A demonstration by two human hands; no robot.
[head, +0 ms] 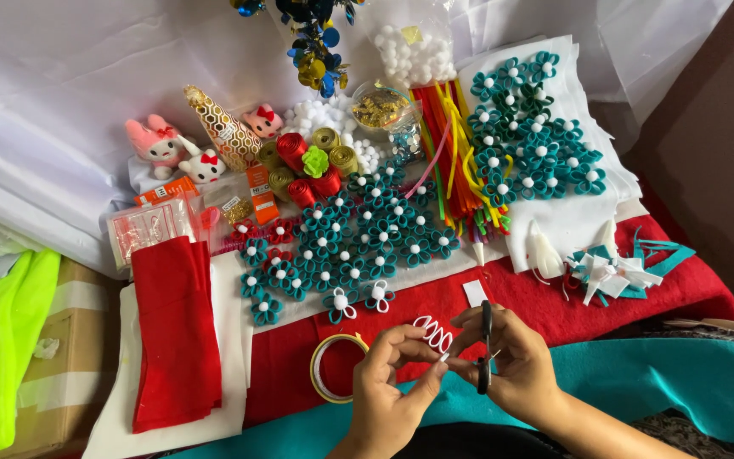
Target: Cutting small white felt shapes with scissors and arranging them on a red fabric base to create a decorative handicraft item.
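Left hand (392, 382) pinches white looped strip (435, 333); right hand (516, 361) grips black scissors (485, 348). You keep strip taut, blades near loop base, fingertips away.

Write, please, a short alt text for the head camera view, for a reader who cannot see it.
Seen from above, a left hand holds a looped red-and-white felt piece while the right hand holds black scissors beside it. Behind them, a red cloth carries teal felt flowers, a tape roll and folded red felt.
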